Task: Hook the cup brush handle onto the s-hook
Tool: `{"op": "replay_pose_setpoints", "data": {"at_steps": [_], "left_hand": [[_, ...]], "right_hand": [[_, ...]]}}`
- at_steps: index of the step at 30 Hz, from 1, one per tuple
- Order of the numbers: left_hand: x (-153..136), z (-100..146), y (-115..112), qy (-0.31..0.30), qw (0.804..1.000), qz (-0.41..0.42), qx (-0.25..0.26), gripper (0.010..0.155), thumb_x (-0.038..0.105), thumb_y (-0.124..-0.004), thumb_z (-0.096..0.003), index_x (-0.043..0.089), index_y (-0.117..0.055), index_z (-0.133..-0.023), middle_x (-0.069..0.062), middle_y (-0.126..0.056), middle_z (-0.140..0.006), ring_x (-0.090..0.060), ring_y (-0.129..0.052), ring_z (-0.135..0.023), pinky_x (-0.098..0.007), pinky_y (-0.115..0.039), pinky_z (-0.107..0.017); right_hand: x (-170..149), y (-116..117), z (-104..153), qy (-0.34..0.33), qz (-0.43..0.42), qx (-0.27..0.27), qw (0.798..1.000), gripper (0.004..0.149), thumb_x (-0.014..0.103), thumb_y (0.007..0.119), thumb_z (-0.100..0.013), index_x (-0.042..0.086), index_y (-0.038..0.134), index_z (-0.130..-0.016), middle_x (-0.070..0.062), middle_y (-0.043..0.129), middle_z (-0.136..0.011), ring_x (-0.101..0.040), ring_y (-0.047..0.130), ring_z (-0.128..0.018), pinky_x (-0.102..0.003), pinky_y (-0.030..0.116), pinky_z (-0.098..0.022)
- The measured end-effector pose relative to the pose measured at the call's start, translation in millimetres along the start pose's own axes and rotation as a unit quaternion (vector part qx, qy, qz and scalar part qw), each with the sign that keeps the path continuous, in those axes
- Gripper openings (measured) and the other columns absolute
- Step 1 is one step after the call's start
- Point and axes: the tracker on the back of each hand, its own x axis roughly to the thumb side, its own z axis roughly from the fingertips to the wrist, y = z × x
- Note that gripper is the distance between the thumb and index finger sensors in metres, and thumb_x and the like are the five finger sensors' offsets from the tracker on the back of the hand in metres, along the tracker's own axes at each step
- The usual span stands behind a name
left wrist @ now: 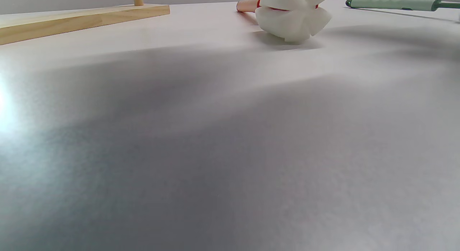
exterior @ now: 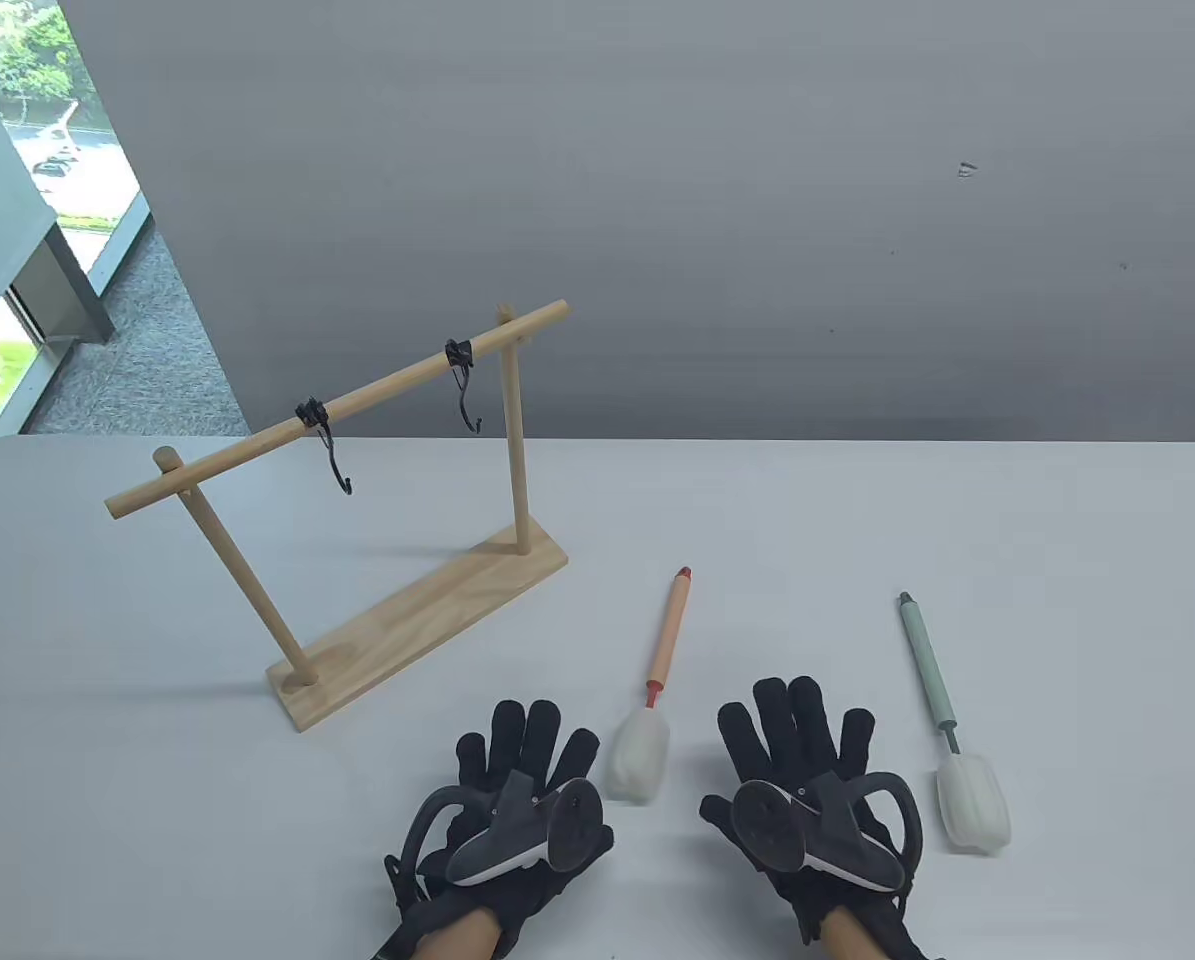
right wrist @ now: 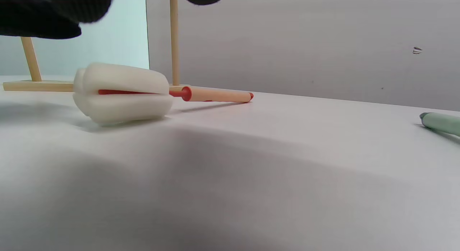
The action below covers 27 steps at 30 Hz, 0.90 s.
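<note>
A wooden rack (exterior: 357,430) stands at the left with two black s-hooks on its slanted bar, the left s-hook (exterior: 329,452) and the right s-hook (exterior: 464,385). A cup brush with an orange handle (exterior: 667,635) and white sponge head (exterior: 640,755) lies between my hands. A second brush with a green handle (exterior: 925,660) lies right of my right hand. My left hand (exterior: 527,745) and right hand (exterior: 797,725) rest flat on the table, fingers spread, holding nothing. The orange brush shows in the left wrist view (left wrist: 291,17) and the right wrist view (right wrist: 122,92).
The rack's wooden base (exterior: 417,625) sits left of the orange brush. The white table (exterior: 957,520) ends at a grey wall behind. A window is at the far left.
</note>
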Motion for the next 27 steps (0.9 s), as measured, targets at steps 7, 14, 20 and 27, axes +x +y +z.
{"op": "replay_pose_setpoints", "data": {"at_steps": [7, 14, 20, 27], "left_hand": [[2, 0, 0, -0.007, 1.000, -0.002, 0.004, 0.082, 0.070, -0.041, -0.0448, 0.030, -0.002, -0.105, -0.018, 0.007, -0.111, -0.049, 0.002, -0.103, -0.071, -0.021, -0.071], [-2, -2, -1, -0.021, 0.999, 0.023, -0.007, 0.082, 0.069, -0.041, -0.0450, 0.029, -0.004, -0.106, -0.019, 0.005, -0.111, -0.049, -0.001, -0.103, -0.071, -0.023, -0.071], [-6, 0, 1, -0.018, 0.999, 0.039, 0.000, 0.082, 0.069, -0.042, -0.0451, 0.028, -0.006, -0.107, -0.019, 0.003, -0.112, -0.049, -0.003, -0.104, -0.070, -0.024, -0.071], [-8, 3, 3, -0.011, 0.999, 0.049, 0.010, 0.081, 0.068, -0.043, -0.0450, 0.028, -0.008, -0.107, -0.018, 0.002, -0.112, -0.049, -0.003, -0.105, -0.070, -0.023, -0.071]], "right_hand": [[-1, -3, 2, 0.000, -0.011, -0.006, 1.000, 0.081, 0.059, 0.054, -0.051, 0.014, 0.025, -0.111, -0.025, 0.008, -0.110, -0.054, 0.014, -0.104, -0.077, 0.013, -0.060], [-17, -8, 5, 0.025, -0.064, -0.037, 0.997, 0.080, 0.059, 0.055, -0.052, 0.011, 0.030, -0.111, -0.026, 0.020, -0.111, -0.055, 0.025, -0.104, -0.077, 0.019, -0.060], [-40, -13, 10, 0.063, -0.124, -0.064, 0.988, 0.079, 0.056, 0.059, -0.051, 0.009, 0.038, -0.111, -0.027, 0.026, -0.112, -0.055, 0.029, -0.104, -0.077, 0.019, -0.061], [-94, -30, 29, 0.252, -0.240, -0.244, 0.905, 0.074, 0.050, 0.068, -0.051, -0.001, 0.059, -0.104, -0.032, 0.053, -0.105, -0.059, 0.051, -0.096, -0.075, 0.027, -0.061]]}}
